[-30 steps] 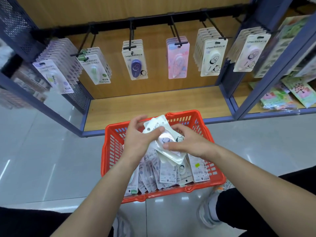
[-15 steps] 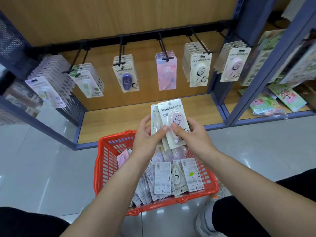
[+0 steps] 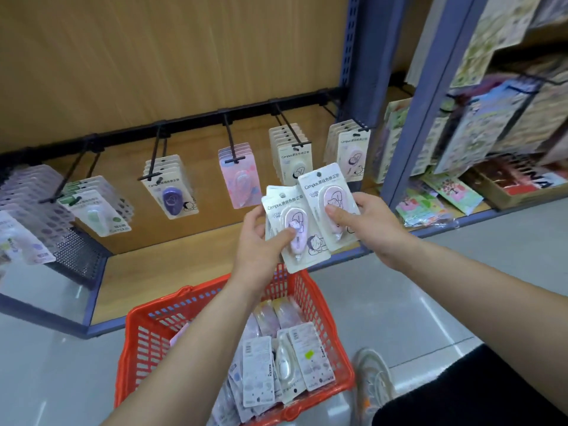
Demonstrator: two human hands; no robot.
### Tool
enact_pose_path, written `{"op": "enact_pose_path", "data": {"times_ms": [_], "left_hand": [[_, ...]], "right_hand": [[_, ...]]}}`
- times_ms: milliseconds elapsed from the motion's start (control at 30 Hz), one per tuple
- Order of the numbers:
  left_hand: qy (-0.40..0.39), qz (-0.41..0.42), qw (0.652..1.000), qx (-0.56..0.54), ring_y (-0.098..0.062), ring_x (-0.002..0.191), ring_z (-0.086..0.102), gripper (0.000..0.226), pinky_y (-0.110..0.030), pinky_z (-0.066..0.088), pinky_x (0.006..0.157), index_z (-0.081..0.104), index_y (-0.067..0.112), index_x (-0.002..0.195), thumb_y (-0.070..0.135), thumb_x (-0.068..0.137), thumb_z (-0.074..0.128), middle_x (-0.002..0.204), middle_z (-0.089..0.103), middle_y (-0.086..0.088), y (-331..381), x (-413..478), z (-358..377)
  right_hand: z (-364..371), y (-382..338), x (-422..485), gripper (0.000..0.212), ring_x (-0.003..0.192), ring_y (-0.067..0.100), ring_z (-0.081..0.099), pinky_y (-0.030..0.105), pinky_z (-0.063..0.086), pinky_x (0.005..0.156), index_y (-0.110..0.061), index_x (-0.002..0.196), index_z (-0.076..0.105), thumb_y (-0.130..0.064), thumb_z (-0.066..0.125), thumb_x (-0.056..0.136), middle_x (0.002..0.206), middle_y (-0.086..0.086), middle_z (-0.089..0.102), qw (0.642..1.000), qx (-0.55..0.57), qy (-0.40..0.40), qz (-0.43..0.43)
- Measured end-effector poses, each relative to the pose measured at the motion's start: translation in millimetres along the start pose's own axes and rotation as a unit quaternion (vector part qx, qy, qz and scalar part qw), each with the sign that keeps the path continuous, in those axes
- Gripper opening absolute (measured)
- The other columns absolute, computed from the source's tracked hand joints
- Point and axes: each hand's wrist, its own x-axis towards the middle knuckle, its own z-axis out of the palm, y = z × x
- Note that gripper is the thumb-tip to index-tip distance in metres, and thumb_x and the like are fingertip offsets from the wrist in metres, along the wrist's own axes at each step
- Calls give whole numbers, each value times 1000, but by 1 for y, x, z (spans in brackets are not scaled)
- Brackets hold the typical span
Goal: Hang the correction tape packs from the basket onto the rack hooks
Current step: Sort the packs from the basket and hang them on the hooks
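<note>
My left hand (image 3: 261,241) grips a small stack of pink correction tape packs (image 3: 299,241), thumb on the front one. My right hand (image 3: 365,224) pinches a single pink pack (image 3: 327,192) held just to the right of that stack. Both are raised above the red basket (image 3: 147,327), which holds several more packs (image 3: 285,361). Behind them a black rail carries hooks with hanging packs: green (image 3: 98,210), purple (image 3: 172,192), pink (image 3: 238,176), white (image 3: 292,155) and a pink cartoon row (image 3: 353,152) at the far right hook (image 3: 344,118).
A blue upright post (image 3: 396,118) splits the rack from a right-hand bay full of sticker sheets (image 3: 491,118). A wooden shelf (image 3: 172,262) lies under the hooks. More lilac packs (image 3: 30,204) hang at far left. My shoe (image 3: 373,379) stands beside the basket on the grey floor.
My hands rose from the basket toward the rack. The right hand pulled one pack off the stack and moved it rightward, so the packs are now split between both hands.
</note>
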Motion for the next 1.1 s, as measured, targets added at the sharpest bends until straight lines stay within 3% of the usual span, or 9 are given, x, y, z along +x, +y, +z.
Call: {"op": "enact_pose_path", "data": {"times_ms": [167,300,433,633,800,1100], "left_hand": [[-31,25,998,49,-11,104,73,53,-46,59,93,52,17,133,1,88,76,120,74,5,13,27,30],[-31,25,996,74,-8,101,74,54,-40,61,87,52,20,132,3,87,77,120,74,6,10,48,41],[-17,15,997,80,-15,103,74,53,-49,59,92,53,21,128,3,86,78,118,75,2,3,65,45],[-19,6,997,79,-9,98,75,51,-36,62,82,52,24,126,3,88,77,117,75,5,-4,74,48],[-17,2,998,69,-13,100,75,51,-44,62,83,52,23,129,3,88,76,118,75,5,-5,78,49],[-17,-2,998,58,-16,101,75,53,-44,63,78,52,22,132,5,89,77,118,75,6,-5,81,47]], "right_hand": [[-60,13,49,19,97,23,73,41,59,85,-11,104,70,-28,64,101,102,1,77,997,8,81,9],[-71,23,88,18,96,22,71,34,57,75,-14,112,68,-27,63,101,105,1,75,995,32,98,10],[-70,28,121,26,103,13,68,29,56,80,-19,124,61,-27,65,100,118,-2,70,991,37,129,-5],[-72,38,137,25,103,5,69,18,54,70,-25,127,61,-23,63,102,116,-10,71,989,73,127,-15],[-67,39,140,25,99,1,68,13,53,65,-27,128,62,-26,60,103,117,-11,71,992,51,114,-21],[-59,44,157,32,106,1,63,27,52,89,-37,136,56,-30,52,105,118,-21,67,991,-42,125,-33]]}}
